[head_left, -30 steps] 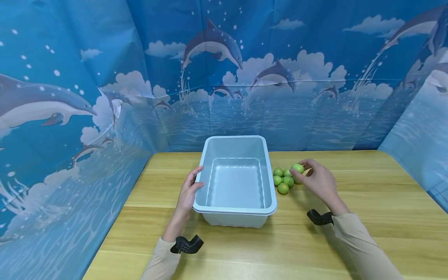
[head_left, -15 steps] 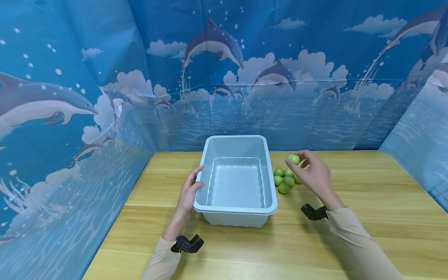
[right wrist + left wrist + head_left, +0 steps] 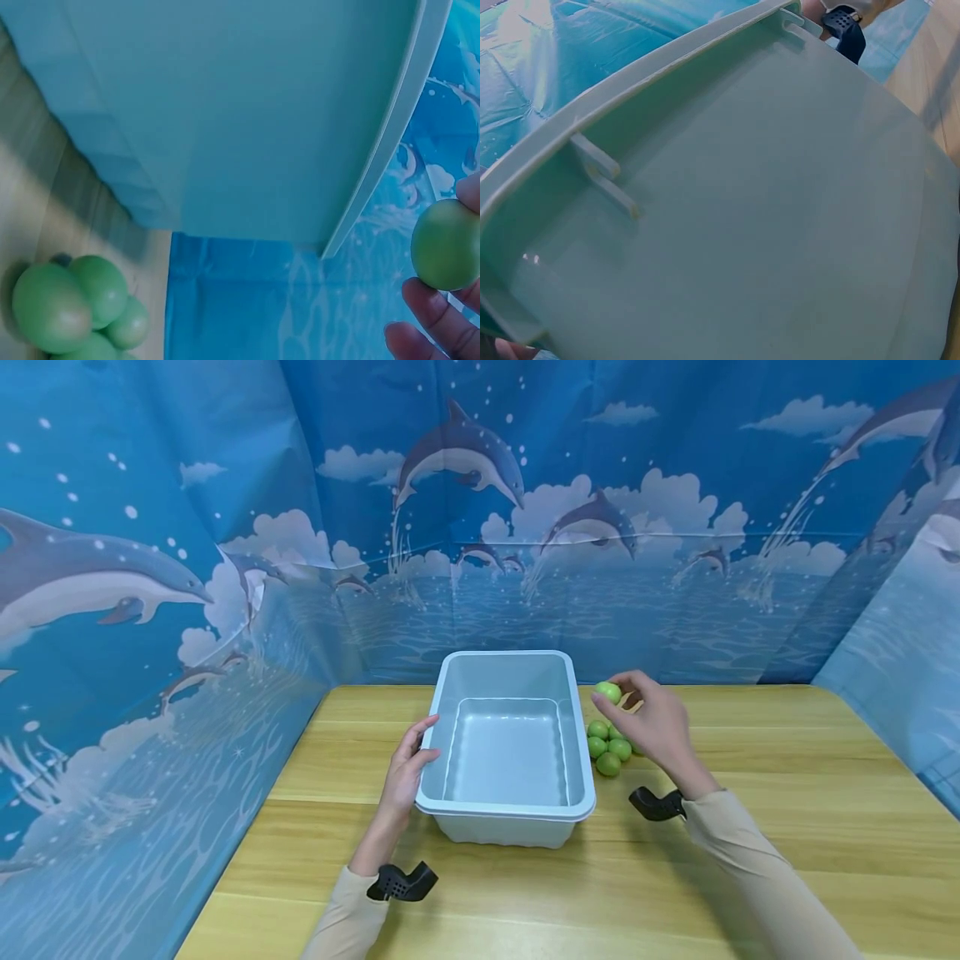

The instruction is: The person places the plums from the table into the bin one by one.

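Note:
A pale blue-grey plastic bin [image 3: 506, 812] stands on the wooden table. At its left rim, my left hand [image 3: 402, 774] grips the edge, thumb and fingertips over the rim; the left wrist view shows mostly the bin's outer wall [image 3: 765, 195]. My right hand [image 3: 651, 718] pinches a lime [image 3: 608, 692] between thumb and fingers, raised just beyond the bin's right rim. In the right wrist view that lime [image 3: 448, 244] is level with the rim and apart from it. Several more limes [image 3: 608, 764] lie clustered on the table beside the bin, partly behind my right hand.
The wooden table [image 3: 787, 827] extends to both sides of the bin. Blue sheets with dolphins [image 3: 480, 602] hang along the table's back and sides. Each wrist carries a black camera mount [image 3: 658, 803]. No fruit shows inside the bin.
My right hand has lifted the lime off the cluster and carried it left, towards the bin's right rim. My left hand has stayed at the left rim.

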`<state>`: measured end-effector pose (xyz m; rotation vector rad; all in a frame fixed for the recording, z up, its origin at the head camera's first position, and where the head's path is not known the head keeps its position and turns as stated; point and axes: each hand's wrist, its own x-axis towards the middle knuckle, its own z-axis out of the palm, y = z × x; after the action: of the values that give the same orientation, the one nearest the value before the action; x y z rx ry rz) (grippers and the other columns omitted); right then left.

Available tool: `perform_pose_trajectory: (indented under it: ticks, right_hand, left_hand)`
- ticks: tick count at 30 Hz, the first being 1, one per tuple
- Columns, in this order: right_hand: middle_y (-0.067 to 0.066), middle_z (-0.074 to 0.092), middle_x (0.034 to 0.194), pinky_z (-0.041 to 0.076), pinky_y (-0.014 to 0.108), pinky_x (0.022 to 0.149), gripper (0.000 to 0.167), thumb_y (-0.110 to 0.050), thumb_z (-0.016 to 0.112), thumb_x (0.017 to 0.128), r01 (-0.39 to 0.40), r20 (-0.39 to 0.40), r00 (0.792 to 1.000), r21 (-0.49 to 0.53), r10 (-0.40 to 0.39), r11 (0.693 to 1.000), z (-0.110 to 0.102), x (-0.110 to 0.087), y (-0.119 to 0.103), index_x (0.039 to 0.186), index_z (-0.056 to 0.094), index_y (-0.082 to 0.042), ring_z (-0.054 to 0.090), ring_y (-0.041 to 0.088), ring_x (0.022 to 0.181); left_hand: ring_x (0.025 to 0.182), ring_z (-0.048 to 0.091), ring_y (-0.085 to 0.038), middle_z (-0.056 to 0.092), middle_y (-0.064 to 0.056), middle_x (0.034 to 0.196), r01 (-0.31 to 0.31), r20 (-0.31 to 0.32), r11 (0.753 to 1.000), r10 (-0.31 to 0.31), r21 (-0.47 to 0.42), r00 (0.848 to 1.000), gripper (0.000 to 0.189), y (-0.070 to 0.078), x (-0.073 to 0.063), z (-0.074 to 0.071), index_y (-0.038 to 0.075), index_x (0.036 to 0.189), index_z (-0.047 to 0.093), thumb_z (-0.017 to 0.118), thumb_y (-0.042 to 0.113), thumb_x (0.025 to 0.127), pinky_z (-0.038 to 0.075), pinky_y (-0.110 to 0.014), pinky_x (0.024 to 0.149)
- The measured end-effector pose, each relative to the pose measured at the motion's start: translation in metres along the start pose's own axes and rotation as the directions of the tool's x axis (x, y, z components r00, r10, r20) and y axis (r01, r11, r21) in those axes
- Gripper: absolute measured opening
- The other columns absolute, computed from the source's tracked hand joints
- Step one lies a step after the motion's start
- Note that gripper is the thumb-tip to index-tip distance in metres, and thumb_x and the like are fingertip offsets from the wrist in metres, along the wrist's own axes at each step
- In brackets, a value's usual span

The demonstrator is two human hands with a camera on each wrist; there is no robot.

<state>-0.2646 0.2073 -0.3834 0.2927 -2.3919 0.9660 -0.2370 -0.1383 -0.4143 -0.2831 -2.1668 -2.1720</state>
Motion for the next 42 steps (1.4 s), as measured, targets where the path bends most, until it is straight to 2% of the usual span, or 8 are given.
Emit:
perform_pose_trajectory:
  ticks: [14,25,31,36,42]
  right_hand:
    - [0.004,0.064,0.092,0.042,0.036,0.060,0.037,-0.041,0.068,0.085,0.036,0.066,0.997,0.019,-0.038,0.999,0.016,0.009,-0.024,0.106,0.063,-0.011,0.056,0.020,0.076]
    - [0.005,0.066,0.097,0.039,0.034,0.050,0.037,-0.040,0.071,0.083,0.063,0.118,0.991,-0.002,-0.062,0.998,0.029,0.013,-0.035,0.107,0.064,-0.011,0.051,0.014,0.059]
    - [0.005,0.066,0.100,0.039,0.034,0.049,0.039,-0.042,0.069,0.084,0.061,0.109,0.992,0.002,-0.061,0.998,0.033,0.014,-0.031,0.107,0.064,-0.012,0.049,0.014,0.057]
    - [0.005,0.066,0.101,0.040,0.034,0.047,0.036,-0.042,0.066,0.087,0.046,0.061,0.997,0.035,-0.048,0.998,0.030,0.013,-0.023,0.107,0.065,-0.011,0.051,0.014,0.056]
    - [0.006,0.065,0.103,0.041,0.036,0.049,0.034,-0.040,0.061,0.091,-0.020,0.038,0.999,0.039,0.019,0.999,0.023,0.011,-0.001,0.108,0.064,-0.010,0.054,0.018,0.065]
  left_hand:
    - [0.138,0.020,-0.027,0.028,-0.012,0.151,-0.013,-0.006,1.000,0.013,-0.010,1.000,0.048,0.000,0.001,0.000,0.004,0.139,0.044,0.046,0.000,0.092,0.019,-0.046,0.108]
    - [0.138,0.021,-0.027,0.028,-0.012,0.151,-0.010,-0.009,1.000,0.010,-0.010,1.000,0.047,0.002,0.001,0.001,0.003,0.139,0.044,0.046,-0.001,0.092,0.019,-0.046,0.108]
    - [0.138,0.021,-0.027,0.028,-0.012,0.151,-0.018,-0.006,1.000,0.018,-0.009,1.000,0.047,0.002,0.001,0.002,0.003,0.139,0.044,0.045,-0.001,0.092,0.018,-0.046,0.108]
    - [0.138,0.021,-0.028,0.028,-0.013,0.151,-0.014,-0.007,1.000,0.014,-0.004,1.000,0.047,0.001,0.001,0.002,0.004,0.139,0.044,0.045,-0.001,0.092,0.018,-0.048,0.108]
    - [0.137,0.023,-0.028,0.028,-0.012,0.150,-0.003,-0.006,1.000,0.003,-0.019,1.000,0.047,0.002,0.001,0.002,0.005,0.139,0.044,0.045,0.000,0.093,0.017,-0.048,0.109]
